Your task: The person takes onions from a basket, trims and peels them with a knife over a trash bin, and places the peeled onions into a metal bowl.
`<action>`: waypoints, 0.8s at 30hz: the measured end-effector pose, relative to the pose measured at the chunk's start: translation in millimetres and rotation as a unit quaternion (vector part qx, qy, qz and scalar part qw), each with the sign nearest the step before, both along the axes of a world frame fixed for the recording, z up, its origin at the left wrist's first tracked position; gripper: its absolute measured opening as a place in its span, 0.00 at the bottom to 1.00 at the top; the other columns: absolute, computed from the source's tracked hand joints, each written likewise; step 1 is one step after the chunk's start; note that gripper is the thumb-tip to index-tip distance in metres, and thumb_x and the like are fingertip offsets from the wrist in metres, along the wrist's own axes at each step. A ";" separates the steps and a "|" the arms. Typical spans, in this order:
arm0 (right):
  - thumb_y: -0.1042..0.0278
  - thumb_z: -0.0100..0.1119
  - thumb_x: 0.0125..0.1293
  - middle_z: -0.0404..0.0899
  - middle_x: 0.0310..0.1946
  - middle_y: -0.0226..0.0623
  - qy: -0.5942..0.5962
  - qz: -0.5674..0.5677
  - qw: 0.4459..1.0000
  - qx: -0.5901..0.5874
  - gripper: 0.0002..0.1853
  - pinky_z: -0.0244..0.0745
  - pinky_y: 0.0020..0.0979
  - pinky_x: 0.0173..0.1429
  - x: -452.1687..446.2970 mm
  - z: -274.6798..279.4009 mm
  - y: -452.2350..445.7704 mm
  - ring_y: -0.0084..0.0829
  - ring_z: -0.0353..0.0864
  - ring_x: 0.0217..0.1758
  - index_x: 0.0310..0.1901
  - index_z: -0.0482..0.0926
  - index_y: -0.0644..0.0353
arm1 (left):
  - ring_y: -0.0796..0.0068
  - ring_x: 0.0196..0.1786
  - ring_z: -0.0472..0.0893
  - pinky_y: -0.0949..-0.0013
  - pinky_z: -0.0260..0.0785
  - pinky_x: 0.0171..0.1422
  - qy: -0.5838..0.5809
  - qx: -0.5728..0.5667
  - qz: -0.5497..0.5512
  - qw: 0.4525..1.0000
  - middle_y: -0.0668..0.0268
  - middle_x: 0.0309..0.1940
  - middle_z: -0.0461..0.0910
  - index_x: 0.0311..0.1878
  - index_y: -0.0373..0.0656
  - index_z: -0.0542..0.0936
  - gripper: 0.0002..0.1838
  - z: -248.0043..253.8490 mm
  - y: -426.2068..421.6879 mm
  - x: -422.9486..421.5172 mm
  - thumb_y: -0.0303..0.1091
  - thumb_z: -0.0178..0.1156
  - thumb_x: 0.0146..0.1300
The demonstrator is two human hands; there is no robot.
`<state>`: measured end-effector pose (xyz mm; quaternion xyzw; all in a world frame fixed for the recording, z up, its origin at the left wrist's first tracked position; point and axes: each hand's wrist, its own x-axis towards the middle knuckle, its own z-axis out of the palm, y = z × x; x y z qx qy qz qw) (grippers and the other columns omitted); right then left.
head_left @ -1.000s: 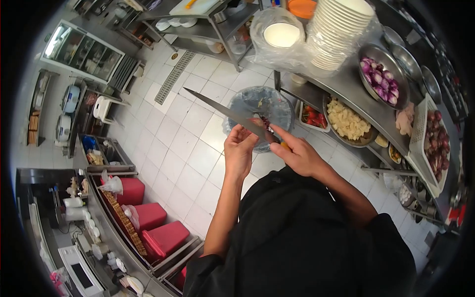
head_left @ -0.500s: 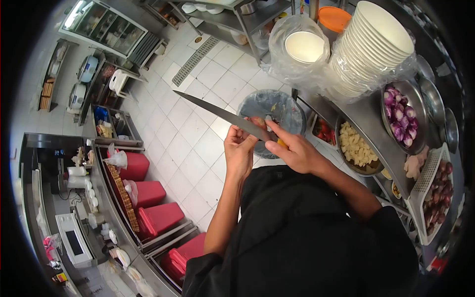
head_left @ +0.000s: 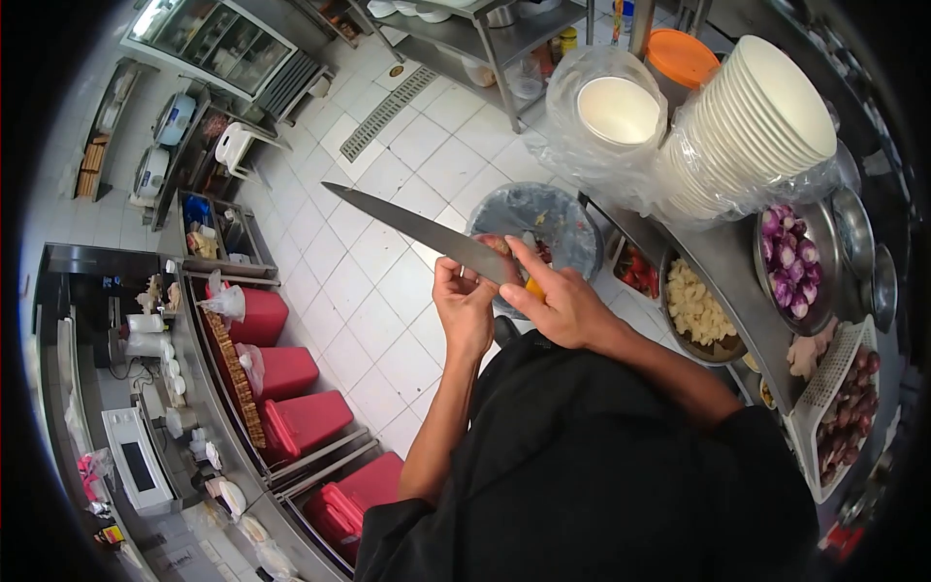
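Note:
My right hand (head_left: pixel 562 303) is closed around a long kitchen knife (head_left: pixel 412 229), its blade pointing to the upper left and a bit of yellow showing at the handle. My left hand (head_left: pixel 465 312) has its fingers curled on a reddish onion (head_left: pixel 497 243), partly hidden behind the blade. Both hands are close together at the blade's handle end, above the near side of a grey, plastic-lined bin (head_left: pixel 578 221) with scraps inside.
On the right counter are a bowl of peeled purple onions (head_left: pixel 774 283) and a white basket (head_left: pixel 807 419) of unpeeled ones. Pale chopped pieces (head_left: pixel 700 299) fill another bowl. Stacked white tubs (head_left: pixel 747 116) stand in plastic at the back. Red bins (head_left: pixel 308 427) line the left counter.
The view has shifted slightly, so the counter things sit lower and further right. The knife tip has moved a little left; both hands keep their hold.

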<state>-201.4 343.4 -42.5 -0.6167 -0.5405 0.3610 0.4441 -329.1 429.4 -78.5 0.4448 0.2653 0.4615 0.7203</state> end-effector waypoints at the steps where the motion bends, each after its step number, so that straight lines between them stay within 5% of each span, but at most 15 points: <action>1: 0.54 0.51 0.67 0.73 0.17 0.49 -0.001 0.003 1.000 0.000 0.35 0.69 0.42 0.29 -1.9 -0.8 3.0 0.49 0.77 0.22 0.67 0.53 0.68 | 0.67 0.54 0.77 0.65 0.74 0.56 -0.010 0.015 0.010 1.000 0.57 0.50 0.75 0.45 0.39 0.68 0.17 -0.1 0.2 -0.8 0.11 0.57 0.55; 8: 0.55 0.50 0.68 0.71 0.13 0.47 0.017 0.011 1.000 0.002 0.28 0.68 0.43 0.27 -13.8 3.0 26.0 0.50 0.77 0.19 0.64 0.58 0.60 | 0.66 0.54 0.76 0.64 0.72 0.56 -0.040 0.066 0.066 0.995 0.57 0.51 0.74 0.45 0.42 0.67 0.20 -1.0 5.9 -9.5 0.10 0.58 0.54; 13: 0.55 0.49 0.68 0.71 0.13 0.45 0.008 0.026 1.000 0.000 0.24 0.67 0.42 0.26 -17.7 -5.1 31.6 0.48 0.77 0.19 0.61 0.61 0.57 | 0.68 0.56 0.75 0.67 0.72 0.57 -0.057 -0.011 0.028 0.998 0.60 0.51 0.73 0.46 0.42 0.68 0.22 -14.2 9.5 -27.7 0.08 0.58 0.52; 19: 0.51 0.48 0.69 0.67 0.12 0.37 0.066 -0.032 0.996 0.050 0.21 0.64 0.34 0.22 -20.4 -20.3 37.4 0.31 0.69 0.13 0.53 0.72 0.59 | 0.67 0.58 0.74 0.65 0.70 0.61 -0.110 -0.095 -0.009 0.989 0.59 0.55 0.73 0.51 0.42 0.70 0.23 -29.9 12.9 -35.9 0.10 0.58 0.54; 21: 0.49 0.46 0.71 0.65 0.13 0.30 0.300 0.020 0.936 -0.181 0.21 0.60 0.26 0.18 -7.7 -7.1 33.9 0.19 0.63 0.12 0.50 0.76 0.58 | 0.65 0.60 0.73 0.63 0.68 0.64 -0.140 -0.126 -0.050 0.981 0.57 0.59 0.71 0.56 0.42 0.70 0.24 -33.4 16.2 -38.0 0.14 0.58 0.56; 24: 0.48 0.43 0.72 0.65 0.14 0.25 0.310 0.021 0.928 -0.206 0.21 0.57 0.21 0.16 -2.6 -13.8 32.7 0.14 0.61 0.12 0.50 0.76 0.56 | 0.64 0.58 0.74 0.60 0.68 0.65 -0.141 -0.201 -0.057 0.968 0.57 0.59 0.71 0.59 0.42 0.69 0.26 -34.6 15.9 -37.0 0.15 0.58 0.57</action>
